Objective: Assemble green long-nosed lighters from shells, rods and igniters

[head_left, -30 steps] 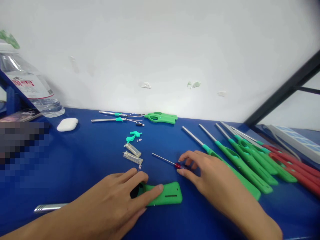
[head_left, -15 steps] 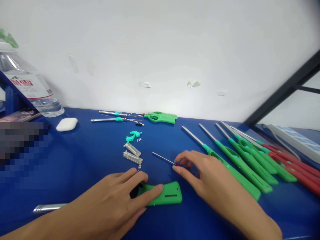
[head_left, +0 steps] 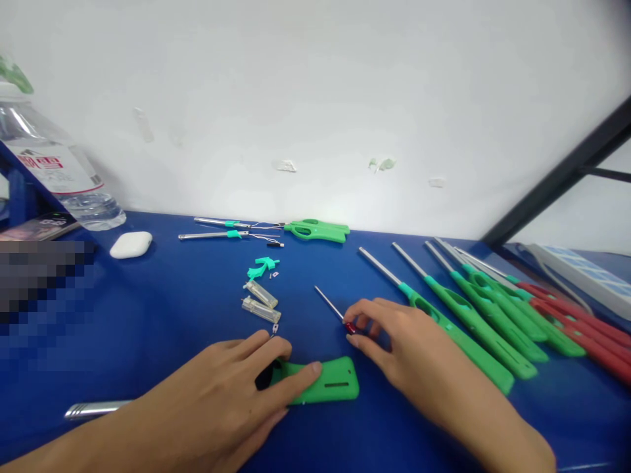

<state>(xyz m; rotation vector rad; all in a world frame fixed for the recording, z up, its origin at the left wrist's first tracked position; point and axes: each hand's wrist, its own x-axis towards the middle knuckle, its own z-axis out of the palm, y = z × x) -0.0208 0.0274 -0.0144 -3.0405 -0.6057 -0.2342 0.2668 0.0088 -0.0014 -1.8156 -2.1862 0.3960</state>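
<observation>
My left hand [head_left: 246,387] is closed on a green long-neck lighter [head_left: 332,382] lying on the blue table, thumb and fingers along its handle; a metal tube [head_left: 96,410] emerges beyond my left forearm. A small screwdriver [head_left: 329,303] with a red handle is pinched in my right hand [head_left: 389,335], just above and right of that lighter, its shaft pointing up and left. Past my left fingertips lie two clear fuel tanks [head_left: 261,310], a tiny metal piece [head_left: 275,327] and a teal trigger part [head_left: 263,267].
Several green lighters [head_left: 458,335] and red ones [head_left: 576,322] lie at the right. Toward the wall are green handle shells [head_left: 318,230] and metal tubes with wires [head_left: 211,236]. A white case [head_left: 131,245] and a water bottle [head_left: 54,164] are at the left; a power strip [head_left: 586,276] is far right.
The screwdriver has turned in my right fingers: its tip has swung up and to the right, and more of the red handle shows. My left hand and the lighter stay put.
</observation>
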